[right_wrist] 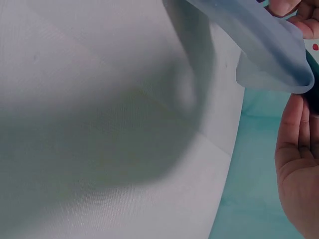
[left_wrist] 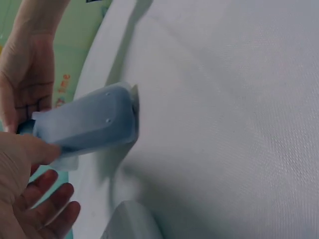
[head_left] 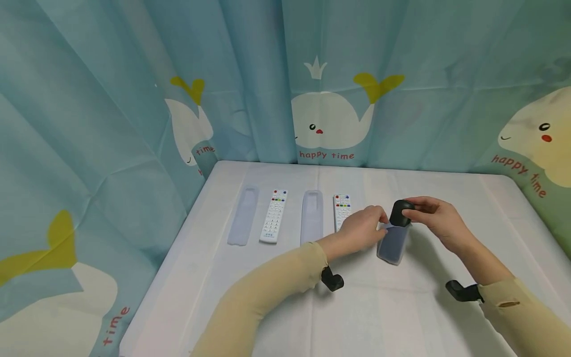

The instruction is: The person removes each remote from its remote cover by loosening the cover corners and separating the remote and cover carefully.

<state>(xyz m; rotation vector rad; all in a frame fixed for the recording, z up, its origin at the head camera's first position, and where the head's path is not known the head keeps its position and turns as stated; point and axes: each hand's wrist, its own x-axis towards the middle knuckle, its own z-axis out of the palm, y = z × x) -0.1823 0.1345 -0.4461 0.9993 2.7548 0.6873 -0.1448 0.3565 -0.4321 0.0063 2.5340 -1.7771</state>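
Observation:
A black remote control sits most of the way inside a translucent sleeve, its top end sticking out bare. My right hand grips that bare end between thumb and fingers. At the sleeve's mouth, my left hand pinches the edge between thumb and forefinger. In the left wrist view the left hand's other fingers spread loosely below the sleeve. A loose flap of the sleeve hangs out at its mouth in the right wrist view. The sleeve's lower end is tilted down toward the table.
On the white table lie a white remote and two flat translucent sleeves, one at the far left and one mid-table. A second white remote is partly behind my left hand. A whale-print curtain encloses the table.

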